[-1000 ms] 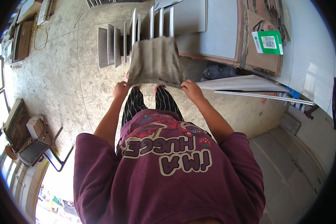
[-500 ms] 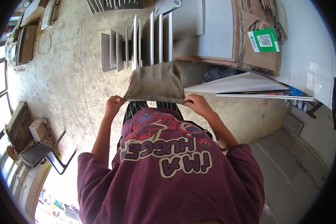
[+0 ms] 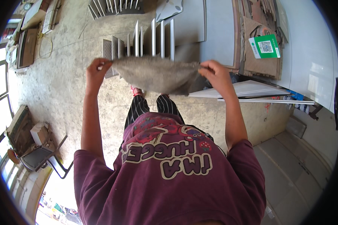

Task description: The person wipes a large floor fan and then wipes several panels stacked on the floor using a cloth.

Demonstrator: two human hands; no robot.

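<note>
A grey-brown cloth (image 3: 157,73) is stretched in the air between my two hands, slightly blurred by motion. My left hand (image 3: 97,71) pinches its upper left corner. At the upper right corner, my right hand (image 3: 216,75) has its fingers closed on the fabric. The cloth sags in the middle and its lower edge hangs above the floor, past my striped trousers. Just beyond it stand several upright tile panels (image 3: 153,37) in a row, their lower ends hidden by the cloth.
Another rack of upright panels (image 3: 114,6) stands farther off. Large flat sheets (image 3: 218,33) lie at the far right, near a green-and-white code card (image 3: 265,46). White boards (image 3: 248,90) lean on the right. A chair (image 3: 37,153) stands at the left on the concrete floor (image 3: 64,90).
Both hands have risen forward, away from my body, and spread wider apart. The cloth went with them, swinging from near my lap to in front of the panels.
</note>
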